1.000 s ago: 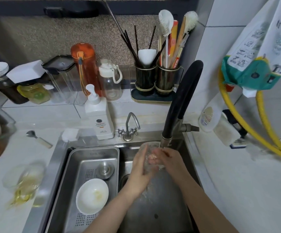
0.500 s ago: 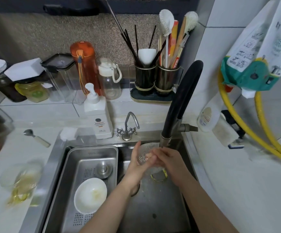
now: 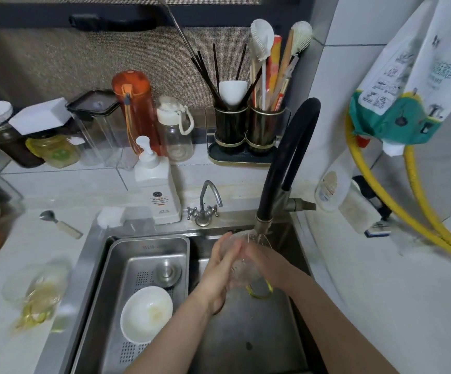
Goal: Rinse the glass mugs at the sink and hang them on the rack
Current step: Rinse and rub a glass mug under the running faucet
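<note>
Under faucet (image 3: pixel 286 168), mug (image 3: pixel 242 261) tilted, mouth up toward stream; left hand (image 3: pixel 220 273) and right hand (image 3: pixel 266 261) grip wrapped round it, flanking.

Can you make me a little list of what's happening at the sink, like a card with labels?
place: kitchen sink, steel
what is being washed: glass mug with a yellow handle
left hand: holds the mug's left side
right hand: holds the mug's right side
water: runs from the black tap onto the mug
beside it in the sink: steel tray with a white bowl
on the counter, left: more glass mugs, blurred
behind the sink: soap bottle
rack: not in view
</note>
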A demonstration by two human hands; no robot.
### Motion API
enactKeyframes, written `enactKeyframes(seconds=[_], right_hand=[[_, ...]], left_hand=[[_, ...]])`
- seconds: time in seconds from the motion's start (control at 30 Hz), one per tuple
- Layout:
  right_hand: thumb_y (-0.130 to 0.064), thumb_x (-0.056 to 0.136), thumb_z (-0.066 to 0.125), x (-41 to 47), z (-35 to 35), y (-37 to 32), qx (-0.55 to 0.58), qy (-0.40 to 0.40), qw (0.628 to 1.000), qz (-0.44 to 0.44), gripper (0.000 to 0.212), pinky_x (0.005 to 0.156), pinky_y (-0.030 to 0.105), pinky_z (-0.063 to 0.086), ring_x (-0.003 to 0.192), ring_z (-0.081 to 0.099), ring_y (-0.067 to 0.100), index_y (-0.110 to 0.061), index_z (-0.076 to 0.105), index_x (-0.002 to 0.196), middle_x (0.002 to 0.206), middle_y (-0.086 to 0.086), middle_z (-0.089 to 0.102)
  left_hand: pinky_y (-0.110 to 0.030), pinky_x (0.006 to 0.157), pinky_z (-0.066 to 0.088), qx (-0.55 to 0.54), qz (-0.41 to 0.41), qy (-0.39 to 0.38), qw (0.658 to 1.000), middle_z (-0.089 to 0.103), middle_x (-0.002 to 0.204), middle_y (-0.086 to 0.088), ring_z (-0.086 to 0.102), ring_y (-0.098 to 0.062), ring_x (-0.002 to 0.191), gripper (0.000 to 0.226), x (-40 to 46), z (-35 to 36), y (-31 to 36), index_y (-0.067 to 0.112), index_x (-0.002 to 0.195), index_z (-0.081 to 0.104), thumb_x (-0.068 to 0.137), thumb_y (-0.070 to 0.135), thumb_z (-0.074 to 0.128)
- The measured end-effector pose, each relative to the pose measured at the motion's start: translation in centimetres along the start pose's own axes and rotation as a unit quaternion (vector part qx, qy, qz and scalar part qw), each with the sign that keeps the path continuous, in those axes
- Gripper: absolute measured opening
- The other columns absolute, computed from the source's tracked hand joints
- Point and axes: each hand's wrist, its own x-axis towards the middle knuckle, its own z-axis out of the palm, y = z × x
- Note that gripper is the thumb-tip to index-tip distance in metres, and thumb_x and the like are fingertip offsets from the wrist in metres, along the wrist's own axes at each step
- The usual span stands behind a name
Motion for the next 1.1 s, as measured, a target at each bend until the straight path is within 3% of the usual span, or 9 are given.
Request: enactKeyframes(seconds=[0.17,0.33,0.5,0.6,0.7,0.8,0.9,1.0,1.1], right_hand=[[-0.034,0.104,0.029,-0.6,-0.4,-0.3,-0.056,-0.073,0.996,0.004,0.043,0.106,0.036,0.038,0.125,0.050,0.027,-0.009,0.051,0.132,0.135,0.013,0.054],[-0.027,0.104,0.032,-0.6,-0.3,-1.0,-0.031,-0.053,0.997,-0.042,0.041,0.113,0.033,0.029,0.135,0.039,0.027,-0.007,0.044,0.138,0.145,0.013,0.044],[-0.041,0.101,0.036,-1.5,-0.8,-0.2,-0.173,-0.094,0.975,-0.102,0.035,0.090,0.036,0.045,0.094,0.060,0.020,-0.017,0.060,0.104,0.100,0.004,0.064],[-0.060,0.092,0.030,-1.2,-0.4,-0.3,-0.222,-0.006,0.965,-0.143,0.056,0.083,0.039,0.050,0.087,0.063,0.022,-0.015,0.060,0.109,0.094,0.007,0.068],[-0.053,0.097,0.033,-0.7,0.5,-0.5,-0.202,0.060,0.972,-0.107,0.055,0.077,0.034,0.047,0.083,0.060,0.026,-0.008,0.063,0.101,0.095,0.014,0.067],[-0.059,0.089,0.038,-1.0,0.6,0.4,-0.231,-0.036,0.965,-0.118,0.047,0.083,0.036,0.050,0.088,0.063,0.016,-0.024,0.066,0.104,0.095,0.001,0.069],[-0.058,0.088,0.044,-1.0,0.1,0.9,-0.229,-0.067,0.966,-0.101,0.032,0.074,0.028,0.047,0.078,0.058,0.008,-0.035,0.062,0.102,0.084,-0.009,0.064],[-0.059,0.082,0.047,-0.7,0.2,0.5,-0.152,-0.066,0.979,-0.115,0.053,0.092,0.032,0.048,0.104,0.061,0.010,-0.050,0.034,0.133,0.113,-0.010,0.067],[-0.053,0.083,0.052,-0.7,0.1,0.8,-0.161,-0.095,0.974,-0.128,0.045,0.093,0.029,0.047,0.102,0.061,0.006,-0.037,0.054,0.125,0.109,-0.011,0.067]], left_hand=[[-0.056,0.094,0.049,-0.001,-0.030,0.023,0.999,0.068,0.115,-0.001,0.064,-0.023,0.111,0.068,0.0,-0.4,-0.6,0.038,0.120,0.055,0.060,0.064,0.075],[-0.058,0.090,0.051,0.010,-0.026,0.021,0.999,0.068,0.115,-0.003,0.064,-0.022,0.109,0.058,0.3,-0.3,-0.2,0.032,0.120,0.057,0.071,0.060,0.066],[-0.055,0.088,0.053,0.054,-0.048,0.002,0.997,0.062,0.128,-0.004,0.062,-0.027,0.113,0.080,0.4,-1.0,0.6,0.040,0.128,0.051,0.059,0.076,0.069],[-0.050,0.082,0.056,0.033,-0.057,-0.001,0.998,0.062,0.126,-0.008,0.062,-0.028,0.113,0.081,0.5,-0.7,0.6,0.036,0.130,0.049,0.061,0.074,0.069],[-0.045,0.071,0.058,0.022,-0.060,0.000,0.998,0.062,0.125,-0.009,0.062,-0.030,0.112,0.083,0.6,-0.7,0.9,0.032,0.128,0.053,0.059,0.075,0.068],[-0.050,0.075,0.057,0.059,-0.061,-0.011,0.996,0.067,0.119,-0.008,0.069,-0.027,0.097,0.075,0.5,-1.3,0.9,0.032,0.126,0.054,0.064,0.074,0.065],[-0.051,0.079,0.053,0.068,-0.061,-0.029,0.995,0.071,0.101,-0.006,0.069,-0.024,0.078,0.072,0.2,-1.0,0.8,0.025,0.124,0.054,0.069,0.071,0.062],[-0.048,0.078,0.053,0.074,-0.069,-0.030,0.994,0.072,0.094,-0.007,0.067,-0.024,0.079,0.077,0.1,-0.6,1.0,0.017,0.120,0.057,0.068,0.073,0.062],[-0.037,0.066,0.056,0.064,-0.082,-0.034,0.994,0.072,0.103,-0.013,0.069,-0.025,0.082,0.079,-0.3,-1.1,1.6,0.017,0.125,0.055,0.070,0.073,0.060]])
